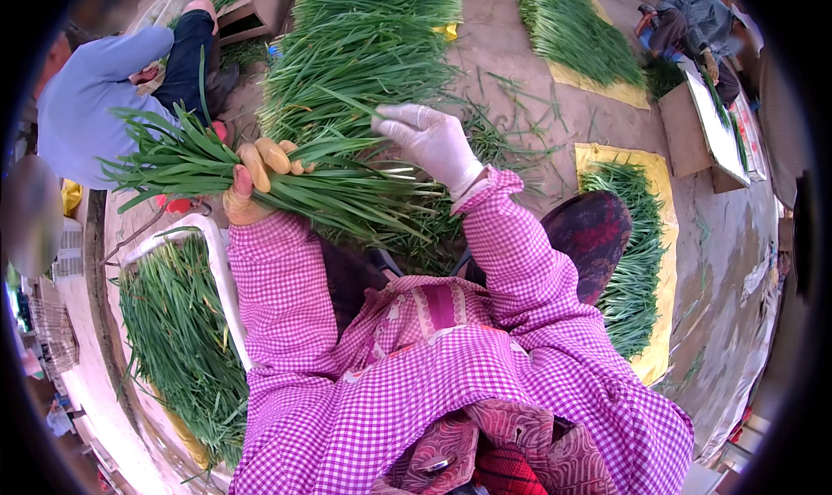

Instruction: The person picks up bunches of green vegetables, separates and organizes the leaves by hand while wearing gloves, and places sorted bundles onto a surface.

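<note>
My left hand, in a yellowish glove, is wrapped round the middle of a thick bunch of garlic chives. The bunch lies roughly level above my lap, its leaves fanning out on both sides of the fist. My right hand, in a thin white glove, is raised just beyond the bunch's right part. Its thumb and fingers pinch together at the end of a single chive blade that slants up to the left. Loose chive leaves lie on the ground below, partly hidden by the bunch.
A long bed of chives stretches away ahead. More chives lie on a yellow sheet at my right, and others beside a white frame at my left. Co-workers sit at far left and far right, near boxes.
</note>
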### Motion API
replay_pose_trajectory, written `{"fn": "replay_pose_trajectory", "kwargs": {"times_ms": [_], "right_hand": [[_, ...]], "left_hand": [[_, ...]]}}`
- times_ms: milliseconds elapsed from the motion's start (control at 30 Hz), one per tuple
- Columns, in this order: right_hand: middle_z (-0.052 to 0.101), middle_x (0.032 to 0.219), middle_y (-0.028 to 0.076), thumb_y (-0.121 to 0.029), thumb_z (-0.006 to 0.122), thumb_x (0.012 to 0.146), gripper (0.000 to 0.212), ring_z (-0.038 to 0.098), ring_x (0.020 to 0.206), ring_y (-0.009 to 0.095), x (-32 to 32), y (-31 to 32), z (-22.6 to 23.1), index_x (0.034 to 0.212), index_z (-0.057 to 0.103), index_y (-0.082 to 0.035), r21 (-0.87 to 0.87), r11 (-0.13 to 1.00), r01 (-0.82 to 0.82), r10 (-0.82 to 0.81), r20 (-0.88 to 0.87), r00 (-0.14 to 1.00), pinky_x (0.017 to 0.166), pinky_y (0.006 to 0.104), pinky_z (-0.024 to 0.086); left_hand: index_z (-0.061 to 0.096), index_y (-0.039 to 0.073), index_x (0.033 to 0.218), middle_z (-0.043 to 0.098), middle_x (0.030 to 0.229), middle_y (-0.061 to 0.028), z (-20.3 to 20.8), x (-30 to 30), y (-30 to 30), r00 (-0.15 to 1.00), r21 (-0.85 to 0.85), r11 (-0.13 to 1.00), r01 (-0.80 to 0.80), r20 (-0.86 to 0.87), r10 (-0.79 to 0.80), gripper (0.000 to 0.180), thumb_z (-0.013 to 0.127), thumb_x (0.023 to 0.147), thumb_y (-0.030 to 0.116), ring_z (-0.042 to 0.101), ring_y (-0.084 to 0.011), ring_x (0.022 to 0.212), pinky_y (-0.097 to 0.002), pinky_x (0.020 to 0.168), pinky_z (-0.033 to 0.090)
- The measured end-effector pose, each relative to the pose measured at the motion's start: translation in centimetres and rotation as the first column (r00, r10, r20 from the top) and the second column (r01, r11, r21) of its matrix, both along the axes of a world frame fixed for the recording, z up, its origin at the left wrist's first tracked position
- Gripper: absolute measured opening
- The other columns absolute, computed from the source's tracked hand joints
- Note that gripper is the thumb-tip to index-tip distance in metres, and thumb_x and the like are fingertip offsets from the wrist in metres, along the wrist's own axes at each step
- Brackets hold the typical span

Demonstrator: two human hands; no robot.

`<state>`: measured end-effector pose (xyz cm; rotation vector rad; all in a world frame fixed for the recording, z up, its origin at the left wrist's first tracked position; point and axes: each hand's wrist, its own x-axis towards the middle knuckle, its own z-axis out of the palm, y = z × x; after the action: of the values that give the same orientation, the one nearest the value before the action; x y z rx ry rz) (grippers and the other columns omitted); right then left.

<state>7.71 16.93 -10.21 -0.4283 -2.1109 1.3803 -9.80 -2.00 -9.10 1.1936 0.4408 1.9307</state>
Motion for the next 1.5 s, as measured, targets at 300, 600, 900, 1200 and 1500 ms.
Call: {"fn": "replay_pose_trajectory", "kwargs": {"times_ms": [300,600,900,1200,1500], "right_hand": [[0.066,0.105,0.013,-0.043,0.057,0.086,0.044,0.061,0.101,0.03,7.2,7.8,-6.5,0.115,0.061,-0.011,0.161,0.94,0.302,-0.339,0.562,0.755,0.088,0.0388,0.046],[0.068,0.092,0.01,-0.022,0.065,0.084,0.023,0.065,0.087,0.022,5.6,2.1,-3.1,0.102,0.068,-0.009,0.283,0.954,-0.099,0.013,0.291,0.957,0.078,0.0308,0.05],[0.069,0.097,0.007,-0.028,0.057,0.09,0.028,0.065,0.086,0.018,8.6,7.3,-6.8,0.107,0.064,-0.008,0.238,0.93,0.279,-0.364,0.502,0.784,0.079,0.0308,0.049],[0.069,0.093,0.009,-0.025,0.057,0.09,0.029,0.064,0.087,0.015,4.0,0.2,-3.2,0.097,0.065,0.002,-0.568,0.818,-0.093,0.146,0.049,0.988,0.086,0.0284,0.047],[0.068,0.081,0.005,-0.014,0.06,0.085,0.018,0.063,0.078,0.013,7.1,5.2,-7.6,0.095,0.066,0.0,0.019,0.912,0.409,-0.389,0.35,0.852,0.078,0.0253,0.047]], "left_hand": [[0.038,0.015,0.069,0.039,0.08,-0.0007,0.2,-0.5,-1.2,0.977,0.057,0.99,-0.131,0.176,0.119,0.033,0.044,0.097,0.033,0.044,-0.0207,0.085,-0.0434,0.085,0.037],[0.039,0.015,0.071,0.04,0.083,0.0005,-0.3,-1.8,-1.6,0.982,0.06,0.992,-0.107,0.164,0.096,0.033,0.042,0.098,0.034,0.045,-0.0202,0.09,-0.0437,0.087,0.036],[0.038,0.014,0.074,0.045,0.092,-0.0013,-0.8,-2.5,-2.9,0.951,-0.023,0.984,-0.177,0.252,0.177,0.031,0.044,0.097,0.035,0.05,-0.0238,0.097,-0.05,0.092,0.04],[0.044,0.014,0.073,0.051,0.096,-0.0019,-0.2,-1.5,-2.7,0.912,-0.121,0.952,-0.282,0.275,0.306,0.03,0.047,0.096,0.033,0.047,-0.0219,0.093,-0.0436,0.087,0.04],[0.046,0.014,0.077,0.057,0.103,-0.003,-1.3,-3.0,-3.4,0.911,-0.031,0.976,-0.217,0.351,0.214,0.031,0.039,0.098,0.036,0.051,-0.0246,0.102,-0.0492,0.098,0.038]]}}
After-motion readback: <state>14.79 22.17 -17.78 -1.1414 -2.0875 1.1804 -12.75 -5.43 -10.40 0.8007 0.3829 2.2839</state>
